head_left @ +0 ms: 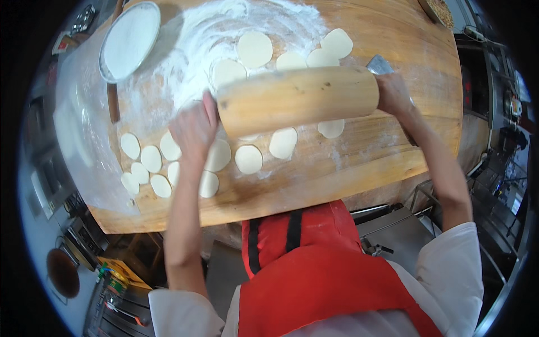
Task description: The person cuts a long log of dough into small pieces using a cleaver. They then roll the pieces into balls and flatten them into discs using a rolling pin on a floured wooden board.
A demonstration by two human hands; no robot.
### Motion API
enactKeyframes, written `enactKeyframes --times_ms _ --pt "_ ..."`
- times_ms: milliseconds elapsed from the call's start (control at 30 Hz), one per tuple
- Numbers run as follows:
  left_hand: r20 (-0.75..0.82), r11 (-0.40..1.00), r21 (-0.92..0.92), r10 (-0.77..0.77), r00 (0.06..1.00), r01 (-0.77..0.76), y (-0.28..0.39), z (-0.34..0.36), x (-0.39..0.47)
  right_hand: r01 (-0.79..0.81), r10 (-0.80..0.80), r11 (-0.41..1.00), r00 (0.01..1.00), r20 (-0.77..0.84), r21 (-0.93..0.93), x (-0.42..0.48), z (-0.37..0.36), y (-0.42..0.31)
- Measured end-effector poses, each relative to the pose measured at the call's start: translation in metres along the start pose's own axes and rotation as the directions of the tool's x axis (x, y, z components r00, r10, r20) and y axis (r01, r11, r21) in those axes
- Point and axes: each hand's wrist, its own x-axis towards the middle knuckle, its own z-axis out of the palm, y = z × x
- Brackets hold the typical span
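Note:
A thick wooden rolling pin (299,99) spans the middle of the view, tilted slightly up to the right. My left hand (196,126) grips its left end, slightly blurred, with the thumb up. At the pin's right end my right hand (393,93) is closed around the handle. Flattened dough rounds lie on the floured wooden board, among them a round beyond the pin (255,49) and a round on the near side (249,159). Several smaller rounds (151,159) sit left of my left forearm. The pin hides parts of some rounds; whether it touches them I cannot tell.
A metal-rimmed round tray of white flour (130,42) stands at the far left. Loose flour (198,38) covers the board's far side. Clear plastic sheet (82,126) drapes the left edge. Beyond my right hand lies a metal scraper (380,64). A bowl (438,12) occupies the far right corner.

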Motion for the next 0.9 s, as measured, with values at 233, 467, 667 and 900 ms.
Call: enactKeyframes --times_ms 233,467,667,900 --pt "0.092 0.827 -0.048 -0.554 0.827 0.559 0.107 0.005 -0.204 0.575 -0.501 0.812 0.774 0.387 -0.098 0.103 0.032 -0.007" --pt "0.240 0.632 0.142 -0.769 0.593 0.762 0.024 -0.001 -0.148 0.502 -0.455 0.844 0.856 0.245 -0.186 0.164 0.038 -0.051" --pt "0.099 0.836 -0.089 -0.534 0.840 0.542 0.141 0.010 -0.225 0.578 -0.577 0.815 0.816 0.033 -0.047 0.048 0.036 0.000" --pt "0.006 0.828 0.078 -0.558 0.830 0.555 0.061 0.008 -0.132 0.399 -0.354 0.901 0.903 0.243 -0.170 0.127 0.029 -0.004"
